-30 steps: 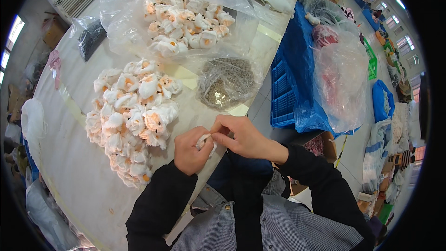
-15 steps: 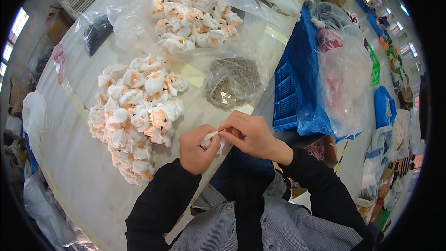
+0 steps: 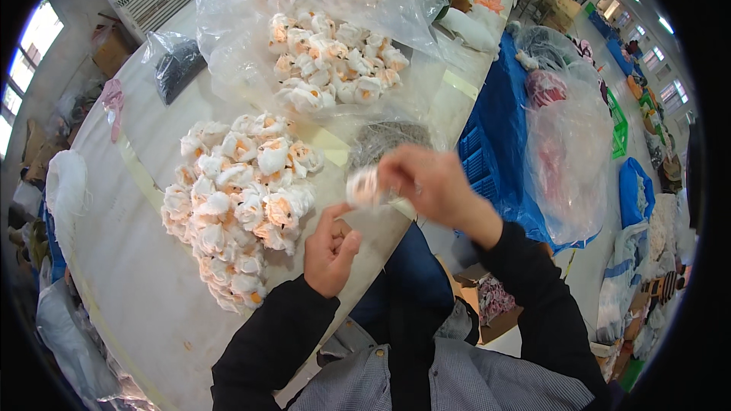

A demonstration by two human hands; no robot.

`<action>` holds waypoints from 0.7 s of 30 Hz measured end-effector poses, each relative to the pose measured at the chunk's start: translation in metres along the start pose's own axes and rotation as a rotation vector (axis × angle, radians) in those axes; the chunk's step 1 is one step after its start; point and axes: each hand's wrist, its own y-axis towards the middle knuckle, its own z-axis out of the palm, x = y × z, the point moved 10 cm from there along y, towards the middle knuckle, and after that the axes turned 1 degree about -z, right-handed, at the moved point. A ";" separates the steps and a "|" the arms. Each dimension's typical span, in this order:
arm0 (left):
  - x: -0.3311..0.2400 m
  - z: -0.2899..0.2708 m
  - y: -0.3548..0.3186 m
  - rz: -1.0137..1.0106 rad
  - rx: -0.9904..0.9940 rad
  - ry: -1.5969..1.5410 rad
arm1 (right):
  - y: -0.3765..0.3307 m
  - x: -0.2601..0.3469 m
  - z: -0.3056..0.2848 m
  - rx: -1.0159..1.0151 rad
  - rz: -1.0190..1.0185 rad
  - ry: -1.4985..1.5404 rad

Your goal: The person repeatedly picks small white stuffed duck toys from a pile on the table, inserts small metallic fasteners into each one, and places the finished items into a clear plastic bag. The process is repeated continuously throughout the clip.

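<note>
Since half a second ago, the right hand [image 3: 438,186] has parted from the left hand [image 3: 330,259], taking the puff [image 3: 363,186] with it. Head view: at frame centre, the right fingers pinch the blurred white-and-peach puff over the table [image 3: 133,213]; the left fingers are partly open, index stretched toward it, contact unclear. Upper centre, a clear bag [image 3: 228,46] holds similar puffs [image 3: 335,53]; more form a loose pile [image 3: 236,198] left of centre. Behind the right hand, a round bag [image 3: 359,141] contains grey-brown bits [image 3: 392,135]. Upper left, a small bag [image 3: 177,68] holds dark material. Right of centre, blue sheeting [image 3: 502,106] lines a crate [image 3: 474,156] bearing bagged pinkish stuff [image 3: 560,133].
</note>
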 end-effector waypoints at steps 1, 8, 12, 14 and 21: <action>0.003 0.001 0.001 -0.040 0.044 0.113 | 0.015 -0.017 -0.018 -0.102 0.076 -0.001; -0.010 0.022 -0.002 0.135 0.195 0.447 | 0.051 -0.068 -0.023 -0.210 0.259 0.003; -0.009 0.025 0.000 0.176 0.208 0.445 | 0.034 -0.061 0.034 -0.024 0.201 0.069; -0.007 0.025 -0.001 0.173 0.216 0.431 | 0.039 -0.053 0.056 0.024 0.159 0.084; -0.007 0.023 -0.001 0.177 0.216 0.447 | 0.094 -0.009 0.108 0.103 -0.047 0.019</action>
